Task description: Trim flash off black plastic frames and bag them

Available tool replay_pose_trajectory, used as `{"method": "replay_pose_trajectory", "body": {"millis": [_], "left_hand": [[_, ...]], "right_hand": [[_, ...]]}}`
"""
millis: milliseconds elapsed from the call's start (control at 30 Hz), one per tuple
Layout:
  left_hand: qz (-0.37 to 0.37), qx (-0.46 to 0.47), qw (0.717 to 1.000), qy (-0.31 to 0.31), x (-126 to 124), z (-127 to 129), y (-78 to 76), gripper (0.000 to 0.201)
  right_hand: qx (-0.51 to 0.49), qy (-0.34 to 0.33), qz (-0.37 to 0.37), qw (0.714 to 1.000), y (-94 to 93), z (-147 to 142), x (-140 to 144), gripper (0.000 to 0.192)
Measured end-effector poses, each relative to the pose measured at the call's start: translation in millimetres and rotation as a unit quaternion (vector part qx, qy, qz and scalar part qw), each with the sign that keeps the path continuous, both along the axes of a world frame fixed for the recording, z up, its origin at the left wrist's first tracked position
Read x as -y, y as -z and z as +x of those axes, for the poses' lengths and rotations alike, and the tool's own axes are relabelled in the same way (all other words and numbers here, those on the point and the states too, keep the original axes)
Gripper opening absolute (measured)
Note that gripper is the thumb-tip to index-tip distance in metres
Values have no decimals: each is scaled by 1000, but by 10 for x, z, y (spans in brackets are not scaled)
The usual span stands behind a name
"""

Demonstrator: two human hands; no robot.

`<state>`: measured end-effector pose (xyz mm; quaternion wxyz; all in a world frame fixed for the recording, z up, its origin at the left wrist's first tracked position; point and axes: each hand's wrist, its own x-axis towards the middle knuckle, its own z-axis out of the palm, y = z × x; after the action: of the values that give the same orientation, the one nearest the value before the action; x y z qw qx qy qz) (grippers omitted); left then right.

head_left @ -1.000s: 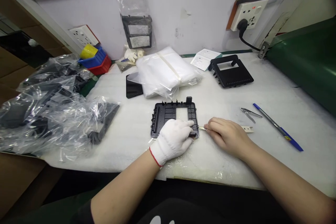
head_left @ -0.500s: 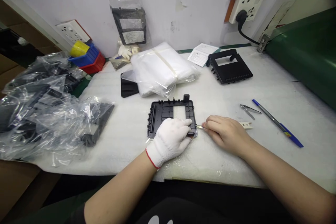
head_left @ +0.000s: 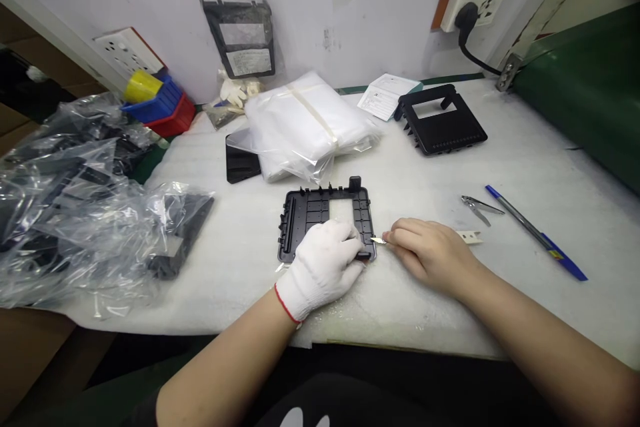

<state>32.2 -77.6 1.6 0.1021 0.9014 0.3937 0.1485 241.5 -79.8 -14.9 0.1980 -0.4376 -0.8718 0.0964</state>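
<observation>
Our right hand (head_left: 429, 250) pinches a small blade (head_left: 378, 241); the black panel (head_left: 316, 209) lies at nine o'clock, long axis nine-to-three, our gloved left hand (head_left: 324, 268) nearer, resting over it, its clasp unclear.

The single view looked from the person's head, forward and steeply down over the table (head_left: 250, 300). It stood close above the near edge, with the shirt (head_left: 340, 393) nearest the lens at the bottom. The left hand (head_left: 323, 267), right hand (head_left: 430, 253) and frame (head_left: 299, 220) fell near mid-view. Farther off, the wall (head_left: 305, 13) crossed the top. The wide field took in bags (head_left: 100, 227) at left and a green sheet (head_left: 590, 80) at right.
</observation>
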Motion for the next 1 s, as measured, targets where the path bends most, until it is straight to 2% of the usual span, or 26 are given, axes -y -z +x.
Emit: {"method": "replay_pose_trajectory", "body": {"millis": [433,633,867,1000], "left_hand": [[-10,-13,1000,7,-12,-5,-1,12],[-15,-13,1000,6,-10,0,-9,13],[-3,-13,1000,2,1,-7,-5,15],[-7,-16,1000,5,-3,-4,-3,15]], "right_hand": [[5,14,-40,999,-42,-29,-26,19],[-7,42,-22,999,0,-48,-17,19],[-25,5,-41,999,0,-8,-6,18],[-21,9,-61,998,-17,-10,-20,17]]}}
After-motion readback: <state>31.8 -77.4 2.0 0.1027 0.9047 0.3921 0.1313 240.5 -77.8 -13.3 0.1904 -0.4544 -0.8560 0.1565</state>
